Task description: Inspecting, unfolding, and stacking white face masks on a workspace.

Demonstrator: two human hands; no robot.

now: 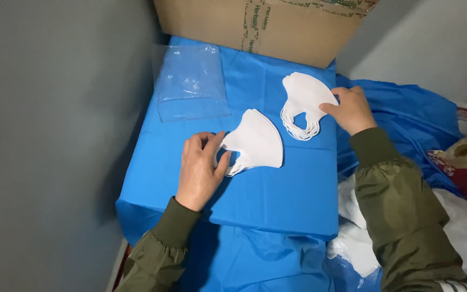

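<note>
Two small stacks of white folded face masks lie on a blue cloth-covered surface (277, 194). My left hand (200, 168) pinches the ear-loop end of the nearer stack (256, 140) between thumb and fingers. My right hand (351, 108) rests its fingertips on the right edge of the farther stack (305, 96), whose white loops fan out below it. Both arms wear olive green sleeves.
A clear plastic bag (190, 81) lies flat at the back left of the blue surface. A brown cardboard box (260, 24) stands behind it. Grey walls close in on the left and back right. Crumpled blue sheeting (406, 113) and white material (460, 227) lie on the right.
</note>
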